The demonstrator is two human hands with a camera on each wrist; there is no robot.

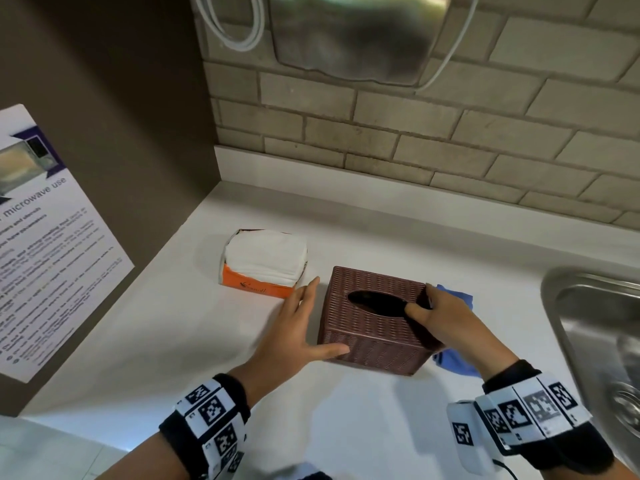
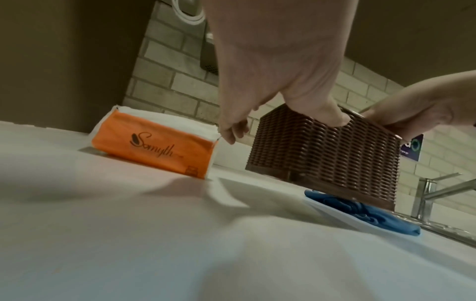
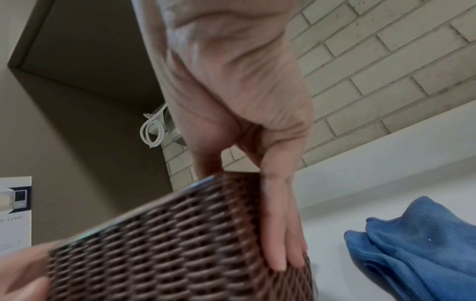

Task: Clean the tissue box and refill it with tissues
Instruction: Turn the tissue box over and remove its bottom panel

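The brown woven tissue box (image 1: 374,337) stands on the white counter (image 1: 207,341), its oval slot empty and dark. My right hand (image 1: 441,318) grips its right top edge: the thumb lies on top by the slot and the fingers (image 3: 280,234) run down the right side. My left hand (image 1: 304,327) is at the box's left front corner with straight fingers, its thumb (image 2: 332,116) touching the box. An orange tissue pack (image 1: 263,265), torn open with white tissues showing, lies to the left. A blue cloth (image 1: 453,367) lies under the box's right edge.
A steel sink (image 1: 595,341) with a faucet (image 2: 438,191) is close on the right. A brown side panel with a microwave notice (image 1: 45,237) bounds the left. The brick wall behind carries a steel dispenser (image 1: 356,32) and a white cable (image 1: 239,26).
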